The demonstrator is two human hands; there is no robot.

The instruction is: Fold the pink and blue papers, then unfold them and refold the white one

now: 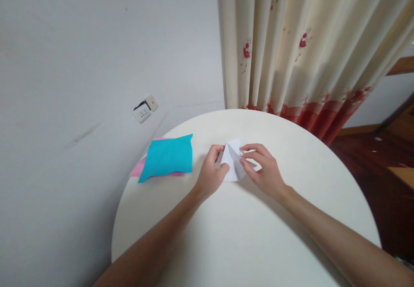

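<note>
Both hands (239, 170) pinch folded white paper (233, 162) on table (258, 235).

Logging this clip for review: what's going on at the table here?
A person is working a folded white paper with both bare hands on a round white table. The left hand pinches its left edge, while the right hand holds its right side. A blue sheet lies to the left, on top of a pink sheet.

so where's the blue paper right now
The blue paper lies on the round table's left side, on a pink sheet, left of the left hand.
</note>
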